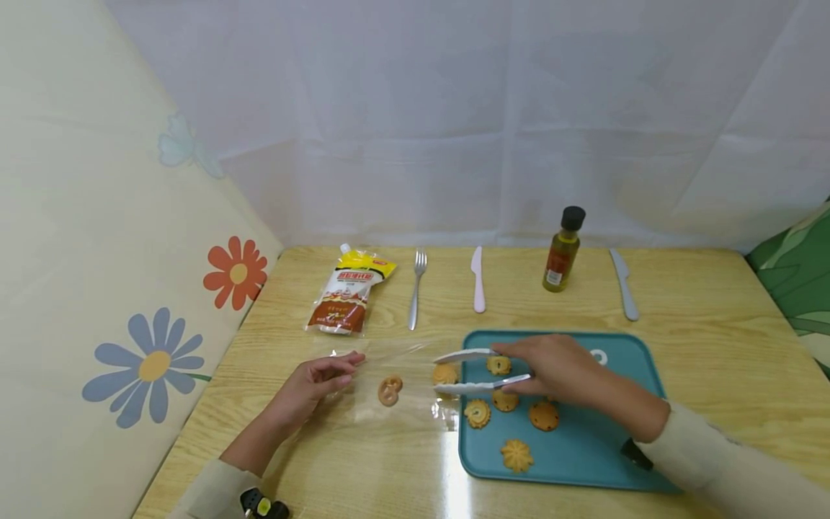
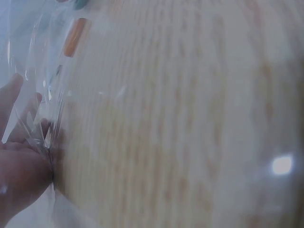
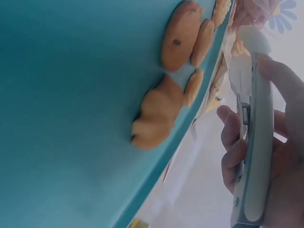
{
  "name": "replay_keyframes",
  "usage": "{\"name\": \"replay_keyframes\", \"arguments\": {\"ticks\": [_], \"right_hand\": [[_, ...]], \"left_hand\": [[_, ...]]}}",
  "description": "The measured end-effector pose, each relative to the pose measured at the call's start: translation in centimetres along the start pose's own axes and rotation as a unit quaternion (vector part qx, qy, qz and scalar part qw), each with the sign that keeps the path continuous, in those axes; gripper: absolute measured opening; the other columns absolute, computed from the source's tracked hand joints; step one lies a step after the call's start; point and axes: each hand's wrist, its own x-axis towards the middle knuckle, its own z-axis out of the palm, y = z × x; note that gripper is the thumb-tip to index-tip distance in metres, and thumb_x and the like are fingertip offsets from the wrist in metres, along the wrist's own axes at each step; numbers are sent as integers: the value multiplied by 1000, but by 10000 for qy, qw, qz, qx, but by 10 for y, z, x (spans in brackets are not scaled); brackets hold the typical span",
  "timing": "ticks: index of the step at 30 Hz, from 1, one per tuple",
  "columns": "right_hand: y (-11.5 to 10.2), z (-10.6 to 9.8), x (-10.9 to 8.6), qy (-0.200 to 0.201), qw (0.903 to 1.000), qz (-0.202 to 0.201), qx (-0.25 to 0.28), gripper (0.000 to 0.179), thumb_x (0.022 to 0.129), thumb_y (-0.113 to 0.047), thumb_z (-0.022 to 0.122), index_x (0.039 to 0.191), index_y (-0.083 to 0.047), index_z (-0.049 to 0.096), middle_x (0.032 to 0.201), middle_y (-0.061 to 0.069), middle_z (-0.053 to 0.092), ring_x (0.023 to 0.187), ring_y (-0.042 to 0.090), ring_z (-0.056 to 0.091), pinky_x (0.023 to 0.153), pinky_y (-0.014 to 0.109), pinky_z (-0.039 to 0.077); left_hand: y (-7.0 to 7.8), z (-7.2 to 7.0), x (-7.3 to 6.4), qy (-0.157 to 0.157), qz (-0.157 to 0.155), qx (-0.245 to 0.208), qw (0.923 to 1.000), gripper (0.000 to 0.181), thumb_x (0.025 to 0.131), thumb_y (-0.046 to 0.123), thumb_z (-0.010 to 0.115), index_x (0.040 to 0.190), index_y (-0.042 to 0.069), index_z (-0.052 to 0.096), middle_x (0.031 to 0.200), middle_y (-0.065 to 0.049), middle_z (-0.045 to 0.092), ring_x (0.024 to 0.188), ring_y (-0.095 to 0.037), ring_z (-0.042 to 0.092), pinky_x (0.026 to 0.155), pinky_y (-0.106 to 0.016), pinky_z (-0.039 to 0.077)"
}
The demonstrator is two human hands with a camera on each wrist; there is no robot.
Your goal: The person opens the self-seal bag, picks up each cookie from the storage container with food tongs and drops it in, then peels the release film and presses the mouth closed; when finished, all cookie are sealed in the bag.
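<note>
My right hand (image 1: 559,369) grips white-tipped food tongs (image 1: 465,355) over the left side of the teal tray (image 1: 603,461). A round ridged cookie (image 1: 444,374) sits between the tong tips, by the right end of a clear plastic bag (image 1: 415,414). At the bag's left end, my left hand (image 1: 315,386) holds the thin film, with its fingers seen through plastic in the left wrist view. Within the bag's outline lies a pretzel-shaped cookie (image 1: 390,391). Several cookies rest on the tray, among them a flower-shaped one (image 1: 516,456) and a chocolate-chip one (image 1: 544,416).
Along the back of the wooden table stand or lie a spouted sauce pouch (image 1: 346,292), a fork (image 1: 418,288), a pink knife (image 1: 478,280), an oil bottle (image 1: 561,252) and a grey knife (image 1: 625,285). A white ring-shaped piece (image 1: 599,357) is on the tray behind my right hand.
</note>
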Motion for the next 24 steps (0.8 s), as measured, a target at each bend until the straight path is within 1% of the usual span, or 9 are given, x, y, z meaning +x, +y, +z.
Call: {"name": "replay_keyframes", "arguments": {"ticks": [6, 10, 13, 19, 21, 24], "right_hand": [[-13, 6, 16, -88, 9999, -109, 35, 62, 91, -47, 77, 142, -14, 63, 129, 5, 72, 109, 22, 72, 85, 43, 60], [-20, 10, 26, -162, 9996, -184, 161, 63, 92, -48, 76, 143, -14, 62, 132, 6, 71, 114, 23, 70, 89, 44, 59], [-26, 12, 33, -190, 9994, -225, 201, 63, 93, -49, 74, 144, -14, 61, 132, 5, 71, 114, 22, 70, 90, 44, 59], [-40, 16, 45, -201, 9993, -244, 176, 63, 93, -50, 74, 144, -15, 62, 120, 3, 75, 100, 18, 71, 80, 38, 59], [-44, 17, 49, -236, 9993, -214, 216, 63, 93, -49, 74, 144, -15, 62, 120, 4, 75, 99, 18, 71, 78, 37, 59], [-48, 19, 55, -339, 9989, -110, 313, 63, 93, -49, 74, 145, -16, 61, 124, 4, 74, 106, 20, 70, 83, 39, 59]], "left_hand": [[0, 0, 0, -5, 2, 18, 10000, 32, 100, 18, 69, 122, -6, 68, 153, -13, 53, 142, -10, 48, 102, -15, 45], [0, -1, 1, -25, 37, 4, 10000, 32, 100, 17, 69, 122, -7, 67, 153, -14, 53, 140, -7, 49, 102, -15, 44], [-1, -1, 1, -41, 33, 3, 10000, 33, 100, 17, 69, 122, -7, 67, 153, -14, 52, 138, -3, 50, 102, -15, 45], [-1, -2, 1, -80, 32, -1, 10000, 33, 100, 18, 69, 122, -7, 67, 153, -15, 52, 134, 2, 51, 101, -15, 46], [-2, -2, 2, -84, 44, -2, 10000, 33, 100, 18, 69, 122, -7, 67, 153, -15, 52, 133, 3, 51, 101, -16, 46], [-2, -2, 2, -94, 57, -21, 9999, 34, 100, 18, 69, 122, -7, 67, 154, -16, 52, 132, 4, 52, 101, -16, 46]]}}
